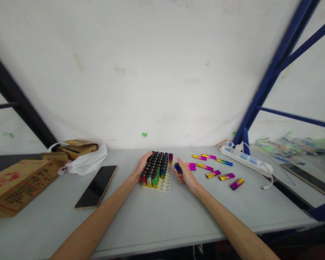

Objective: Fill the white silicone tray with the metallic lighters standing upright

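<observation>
A white tray (164,187) with round holes holds several upright lighters (155,168) with black tops and shiny coloured bodies. Holes without lighters show along its right side and near right corner. My left hand (143,164) rests against the tray's left side, its fingers partly hidden behind the lighters. Just right of the tray, my right hand (185,174) is closed around a dark blue lighter (177,167). Loose pink, yellow and blue lighters (212,174) lie on the table to the right of that hand.
A black phone (96,187) lies left of the tray. Farther left are a cardboard box (24,184), smaller cartons (79,147) and a white plastic bag (88,161). A white power strip (246,159) with cables lies at the right, near a blue metal frame (269,77).
</observation>
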The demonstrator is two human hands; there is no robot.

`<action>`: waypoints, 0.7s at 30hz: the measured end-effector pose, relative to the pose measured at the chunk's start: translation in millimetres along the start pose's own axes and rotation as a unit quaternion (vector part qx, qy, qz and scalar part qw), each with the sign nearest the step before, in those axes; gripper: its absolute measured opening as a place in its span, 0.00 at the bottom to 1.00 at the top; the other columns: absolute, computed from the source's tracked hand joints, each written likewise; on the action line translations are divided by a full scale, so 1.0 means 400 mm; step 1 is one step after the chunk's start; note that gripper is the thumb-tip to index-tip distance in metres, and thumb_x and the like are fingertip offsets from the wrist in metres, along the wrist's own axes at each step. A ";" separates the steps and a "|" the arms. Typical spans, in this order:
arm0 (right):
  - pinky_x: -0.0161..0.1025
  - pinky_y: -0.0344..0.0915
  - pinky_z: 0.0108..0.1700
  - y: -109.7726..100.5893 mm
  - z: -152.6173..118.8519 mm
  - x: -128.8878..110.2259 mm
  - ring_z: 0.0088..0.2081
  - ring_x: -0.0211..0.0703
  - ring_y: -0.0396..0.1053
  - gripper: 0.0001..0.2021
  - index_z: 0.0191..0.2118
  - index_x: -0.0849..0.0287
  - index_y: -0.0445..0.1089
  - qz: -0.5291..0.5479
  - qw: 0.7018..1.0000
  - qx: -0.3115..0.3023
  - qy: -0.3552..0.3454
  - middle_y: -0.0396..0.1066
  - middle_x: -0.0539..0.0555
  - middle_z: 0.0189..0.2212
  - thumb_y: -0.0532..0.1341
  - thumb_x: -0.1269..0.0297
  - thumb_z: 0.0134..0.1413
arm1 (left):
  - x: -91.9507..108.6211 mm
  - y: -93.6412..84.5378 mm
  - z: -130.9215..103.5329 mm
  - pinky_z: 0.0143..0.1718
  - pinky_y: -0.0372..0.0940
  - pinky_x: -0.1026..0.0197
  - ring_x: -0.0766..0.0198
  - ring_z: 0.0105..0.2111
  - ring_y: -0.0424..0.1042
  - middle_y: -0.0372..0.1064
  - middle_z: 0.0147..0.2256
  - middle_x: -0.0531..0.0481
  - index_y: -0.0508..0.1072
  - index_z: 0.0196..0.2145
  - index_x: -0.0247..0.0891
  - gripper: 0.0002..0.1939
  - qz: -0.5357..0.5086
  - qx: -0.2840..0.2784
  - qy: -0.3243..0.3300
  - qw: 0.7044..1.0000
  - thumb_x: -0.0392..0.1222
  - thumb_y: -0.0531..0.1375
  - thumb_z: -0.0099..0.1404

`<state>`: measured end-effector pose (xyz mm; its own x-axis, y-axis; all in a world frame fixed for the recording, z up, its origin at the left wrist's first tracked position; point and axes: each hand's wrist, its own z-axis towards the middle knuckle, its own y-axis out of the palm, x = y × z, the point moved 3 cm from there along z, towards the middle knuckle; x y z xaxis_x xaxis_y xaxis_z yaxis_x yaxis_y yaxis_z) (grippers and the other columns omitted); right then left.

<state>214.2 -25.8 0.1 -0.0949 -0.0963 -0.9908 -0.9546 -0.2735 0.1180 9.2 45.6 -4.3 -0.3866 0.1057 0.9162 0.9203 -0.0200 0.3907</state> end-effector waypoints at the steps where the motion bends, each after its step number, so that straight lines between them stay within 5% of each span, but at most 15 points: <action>1: 0.31 0.38 0.19 -0.001 0.002 0.003 0.17 0.29 0.40 0.28 0.24 0.57 0.57 -0.002 1.000 0.010 0.006 0.45 0.41 0.16 0.52 0.34 0.57 | -0.003 0.002 -0.003 0.46 0.67 0.56 0.54 0.39 0.76 0.77 0.31 0.50 0.75 0.31 0.38 0.13 -0.009 -0.007 -0.015 1.000 0.50 0.66 0.54; 11: 0.34 0.43 0.15 -0.006 -0.007 -0.020 0.12 0.33 0.47 0.21 0.18 0.54 0.52 -0.087 0.991 0.081 -0.066 0.50 0.44 0.11 0.44 0.55 0.61 | 0.004 0.014 -0.019 0.43 0.68 0.59 0.59 0.32 0.76 0.78 0.30 0.51 0.76 0.32 0.37 0.11 -0.035 -0.017 -0.052 0.998 0.48 0.63 0.59; 21: 0.32 0.41 0.15 -0.005 0.005 -0.008 0.13 0.31 0.43 0.25 0.20 0.56 0.55 -0.046 0.995 0.081 -0.028 0.47 0.42 0.12 0.49 0.42 0.59 | 0.006 0.012 -0.016 0.41 0.68 0.58 0.57 0.33 0.77 0.78 0.30 0.51 0.76 0.32 0.37 0.12 -0.028 -0.006 -0.048 0.998 0.49 0.64 0.57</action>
<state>215.9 -23.0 2.9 -0.0161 -0.0234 -0.9996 -0.9925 -0.1207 0.0188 12.4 39.3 0.5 -0.4291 0.2010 0.8806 0.8966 -0.0230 0.4422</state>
